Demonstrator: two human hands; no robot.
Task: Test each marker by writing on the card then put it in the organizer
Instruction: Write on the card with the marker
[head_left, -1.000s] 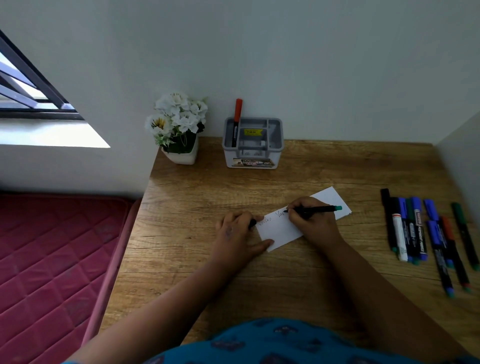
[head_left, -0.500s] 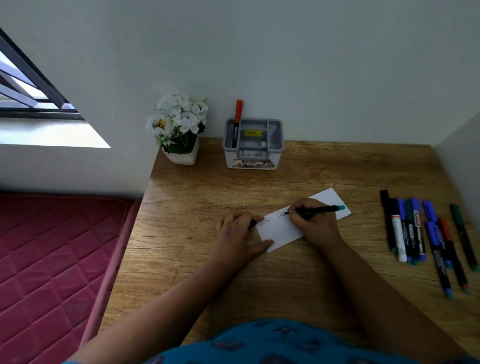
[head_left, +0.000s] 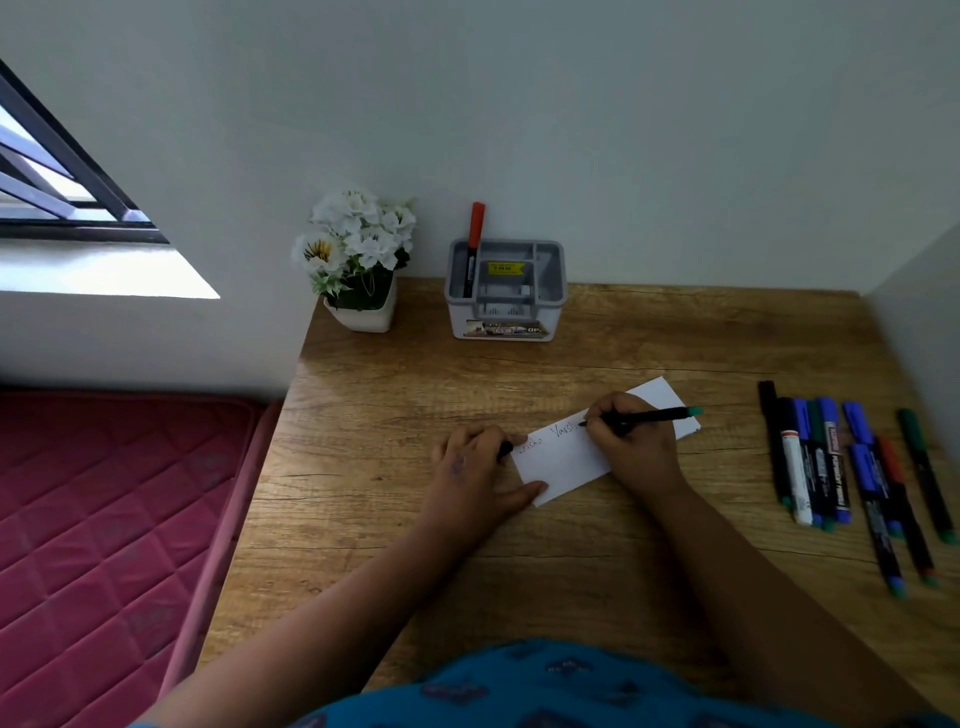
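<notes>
A wooden table (head_left: 395, 519) stands against a white wall, with a red mattress (head_left: 104, 519) to its left. At the far edge sit a white flower pot (head_left: 361, 306) and, to its right, the grey organizer (head_left: 505, 317), which holds one upright red-capped marker (head_left: 474, 244) in its left compartment. A row of markers (head_left: 852, 467) lies at the right side of the table. The white card (head_left: 566, 457) lies tilted at mid-table. The right hand (head_left: 631, 447) has its grip closed around a black marker (head_left: 649, 415), tip touching the card beside the written words. The left hand (head_left: 475, 478) presses the card's left end, fingers curled around a dark cap (head_left: 505, 449).
</notes>
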